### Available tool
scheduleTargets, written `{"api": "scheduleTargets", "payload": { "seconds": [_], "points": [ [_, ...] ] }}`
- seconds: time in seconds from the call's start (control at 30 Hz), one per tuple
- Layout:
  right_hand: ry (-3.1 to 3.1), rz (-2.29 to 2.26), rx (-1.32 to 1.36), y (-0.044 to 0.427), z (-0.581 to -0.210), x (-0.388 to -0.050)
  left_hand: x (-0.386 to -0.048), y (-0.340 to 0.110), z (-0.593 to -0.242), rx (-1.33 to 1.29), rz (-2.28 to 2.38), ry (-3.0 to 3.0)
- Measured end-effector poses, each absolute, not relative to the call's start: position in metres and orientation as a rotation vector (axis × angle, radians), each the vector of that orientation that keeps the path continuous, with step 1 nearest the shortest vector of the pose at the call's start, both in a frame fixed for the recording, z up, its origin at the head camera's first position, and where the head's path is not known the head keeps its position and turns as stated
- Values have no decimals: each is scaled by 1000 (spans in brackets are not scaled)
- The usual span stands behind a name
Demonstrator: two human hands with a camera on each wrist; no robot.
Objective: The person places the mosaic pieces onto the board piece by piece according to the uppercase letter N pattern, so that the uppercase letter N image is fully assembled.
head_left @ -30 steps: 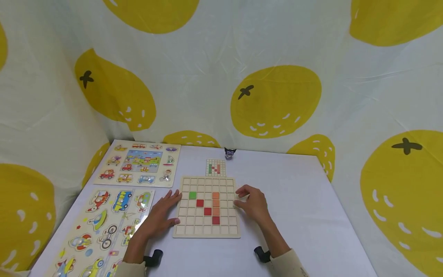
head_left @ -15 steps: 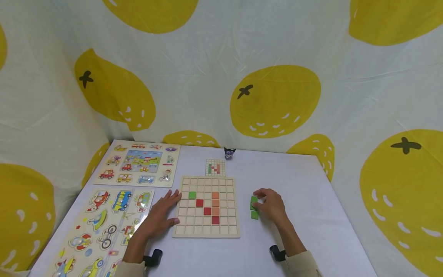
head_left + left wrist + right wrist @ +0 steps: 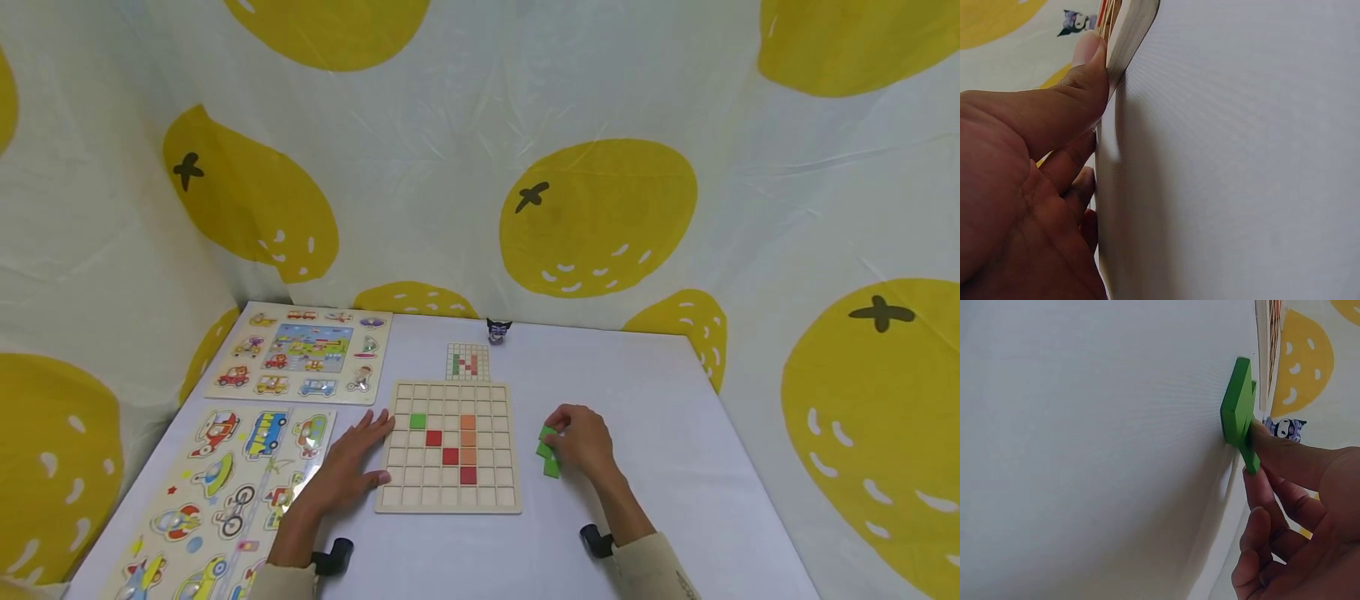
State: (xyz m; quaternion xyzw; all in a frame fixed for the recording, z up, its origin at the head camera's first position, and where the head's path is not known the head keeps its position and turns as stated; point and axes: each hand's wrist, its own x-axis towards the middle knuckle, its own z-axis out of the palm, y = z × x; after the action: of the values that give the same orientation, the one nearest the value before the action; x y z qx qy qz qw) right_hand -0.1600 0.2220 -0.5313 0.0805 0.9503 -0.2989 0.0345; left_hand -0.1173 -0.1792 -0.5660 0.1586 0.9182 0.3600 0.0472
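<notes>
The right hand (image 3: 583,440) pinches a green tile (image 3: 1250,460); the left hand (image 3: 345,469), fingers spread, touches the grid board (image 3: 447,511).

Looks like a curtained-off booth: hung with fruit-print cloth (image 3: 420,208) behind and beside the white desk (image 3: 675,442), set with puzzle boards (image 3: 311,348) on its left.

Grid board (image 3: 431,476): beige; one green square (image 3: 417,422), three red squares (image 3: 450,456), three orange squares (image 3: 468,439). Right of board: green tiles (image 3: 551,468). Behind it: white curtain (image 3: 420,192), yellow fruit print (image 3: 600,221).

Head view above, wrist views close
</notes>
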Motion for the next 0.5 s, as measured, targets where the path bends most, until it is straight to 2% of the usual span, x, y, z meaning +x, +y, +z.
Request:
{"api": "scheduleTargets", "payload": {
  "seconds": [0.5],
  "points": [
    [2910, -1155, 216, 195, -529, -151, -118, -179, -567, 496, 1117, 2799]
  ]
}}
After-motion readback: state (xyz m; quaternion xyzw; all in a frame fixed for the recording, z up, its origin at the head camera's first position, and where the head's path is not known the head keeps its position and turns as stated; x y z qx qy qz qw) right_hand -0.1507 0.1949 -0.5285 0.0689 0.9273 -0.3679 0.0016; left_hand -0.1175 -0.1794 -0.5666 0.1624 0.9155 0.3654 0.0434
